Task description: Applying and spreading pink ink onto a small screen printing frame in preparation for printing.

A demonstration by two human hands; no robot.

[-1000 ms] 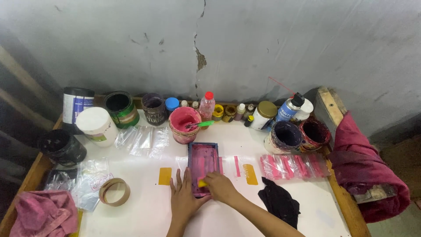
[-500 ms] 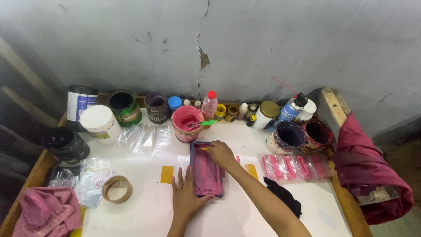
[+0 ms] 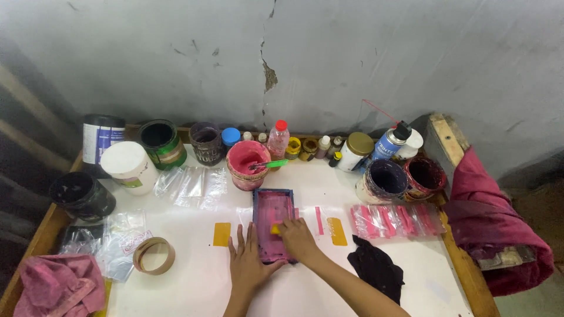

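A small rectangular screen frame (image 3: 273, 223) lies flat on the white table (image 3: 194, 287), its long side running away from the person. Its rim is dark blue, and the mesh inside is smeared all over with pink ink. A small yellow squeegee (image 3: 275, 229) sits on the mesh near the middle, mostly hidden, with only its yellow end showing. The frame lies between two yellow tabs on the table, and its near end is covered from view.
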